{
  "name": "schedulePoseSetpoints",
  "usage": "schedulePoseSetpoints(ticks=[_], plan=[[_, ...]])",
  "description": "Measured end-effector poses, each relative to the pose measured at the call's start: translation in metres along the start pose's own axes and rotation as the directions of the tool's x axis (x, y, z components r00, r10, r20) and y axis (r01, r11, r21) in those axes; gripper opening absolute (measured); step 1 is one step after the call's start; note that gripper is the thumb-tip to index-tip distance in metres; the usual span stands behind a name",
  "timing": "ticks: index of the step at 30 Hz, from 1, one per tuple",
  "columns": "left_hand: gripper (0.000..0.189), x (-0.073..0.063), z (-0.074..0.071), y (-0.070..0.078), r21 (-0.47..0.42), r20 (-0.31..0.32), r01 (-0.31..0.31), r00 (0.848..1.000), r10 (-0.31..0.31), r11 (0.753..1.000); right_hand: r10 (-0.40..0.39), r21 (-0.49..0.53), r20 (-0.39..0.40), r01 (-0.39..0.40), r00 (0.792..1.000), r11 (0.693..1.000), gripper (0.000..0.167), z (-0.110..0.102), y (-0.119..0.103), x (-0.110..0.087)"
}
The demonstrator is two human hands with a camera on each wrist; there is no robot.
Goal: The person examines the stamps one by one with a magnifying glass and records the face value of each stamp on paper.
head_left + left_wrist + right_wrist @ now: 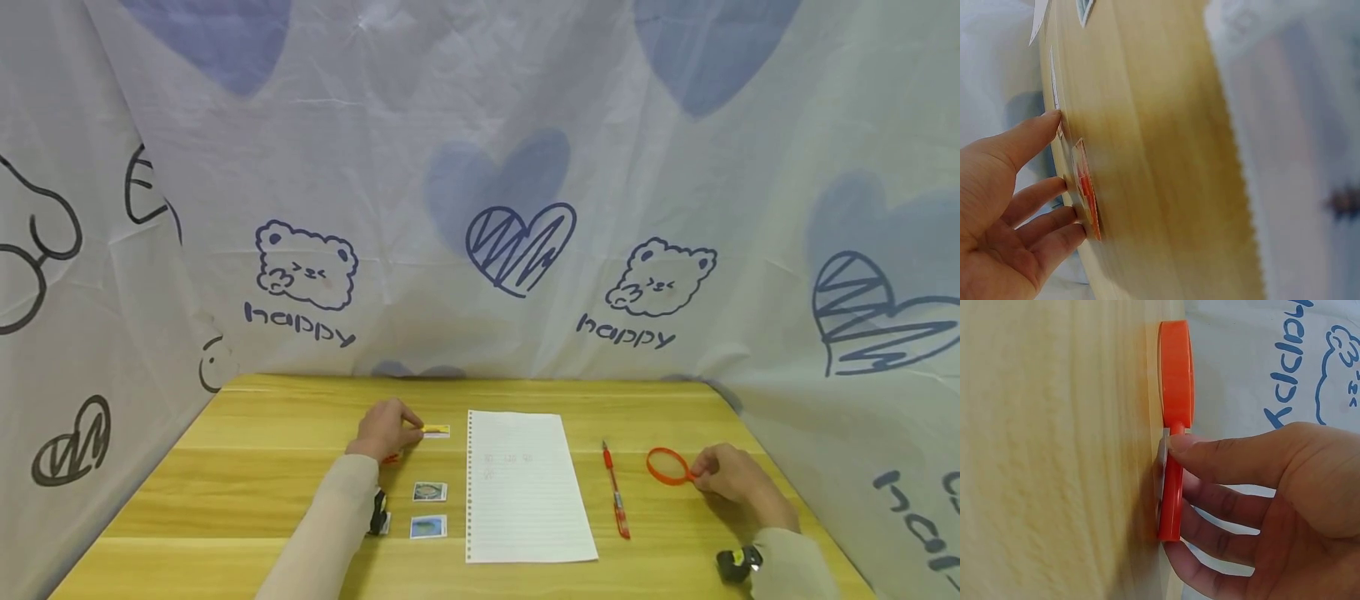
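My left hand [385, 431] reaches to the far left part of the table, its fingertips touching the left edge of a yellow stamp [437, 432]. A red stamp [1087, 187] lies under the same hand, beside its loosely bent fingers. Two more stamps, one greenish [430, 492] and one blue [428, 527], lie nearer. Close to the left wrist camera is a blurred stamp [1297, 144] with a toothed edge. On the right, my right hand [738, 483] holds an orange magnifying glass [1177, 375] by its handle, thumb on one side and fingers on the other.
A lined sheet of paper [525, 500] with punched holes and faint writing lies in the middle of the wooden table [247, 467]. Between it and the magnifying glass is a red pen [615, 490]. A printed white cloth [405, 167] hangs behind the table.
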State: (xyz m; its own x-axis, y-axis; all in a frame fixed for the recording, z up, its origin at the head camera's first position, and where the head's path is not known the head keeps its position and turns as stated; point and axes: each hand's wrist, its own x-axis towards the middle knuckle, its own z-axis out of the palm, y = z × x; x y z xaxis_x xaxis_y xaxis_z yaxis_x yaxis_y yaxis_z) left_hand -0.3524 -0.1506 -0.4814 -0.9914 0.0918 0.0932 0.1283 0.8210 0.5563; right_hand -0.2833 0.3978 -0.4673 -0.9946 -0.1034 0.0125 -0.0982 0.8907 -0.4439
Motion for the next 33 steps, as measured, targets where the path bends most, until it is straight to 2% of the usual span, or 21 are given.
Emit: schedulePoseSetpoints(ticks=[16, 19, 22, 26, 29, 33], plan=[[0.014, 0.001, -0.004, 0.002, 0.040, 0.005, -0.025, 1.000, 0.025, 0.999, -0.007, 0.014, 0.018, 0.007, 1.000, 1.000, 0.010, -0.003, 0.002, -0.002], [0.016, 0.002, -0.002, 0.000, 0.045, 0.006, -0.035, 0.999, 0.035, 0.998, -0.023, 0.011, 0.003, 0.023, 1.000, 1.000, 0.011, -0.004, 0.003, -0.003], [0.021, 0.002, -0.001, -0.001, 0.034, 0.005, -0.045, 0.999, 0.045, 0.998, -0.067, -0.012, -0.049, 0.066, 0.997, 0.998, 0.009, -0.006, 0.002, -0.003], [0.031, 0.000, -0.001, 0.000, 0.003, 0.009, -0.053, 0.999, 0.053, 0.999, -0.102, -0.021, -0.111, 0.100, 0.989, 0.995, 0.006, -0.010, -0.009, -0.002], [0.037, -0.003, -0.001, 0.005, -0.002, 0.001, -0.061, 0.998, 0.061, 0.998, -0.111, 0.014, -0.116, 0.113, 0.987, 0.993, 0.008, -0.013, -0.023, -0.001], [0.044, -0.014, -0.001, 0.014, 0.009, 0.006, -0.122, 0.993, 0.122, 0.992, -0.151, 0.035, -0.108, 0.155, 0.983, 0.987, 0.009, -0.011, -0.040, 0.000]])
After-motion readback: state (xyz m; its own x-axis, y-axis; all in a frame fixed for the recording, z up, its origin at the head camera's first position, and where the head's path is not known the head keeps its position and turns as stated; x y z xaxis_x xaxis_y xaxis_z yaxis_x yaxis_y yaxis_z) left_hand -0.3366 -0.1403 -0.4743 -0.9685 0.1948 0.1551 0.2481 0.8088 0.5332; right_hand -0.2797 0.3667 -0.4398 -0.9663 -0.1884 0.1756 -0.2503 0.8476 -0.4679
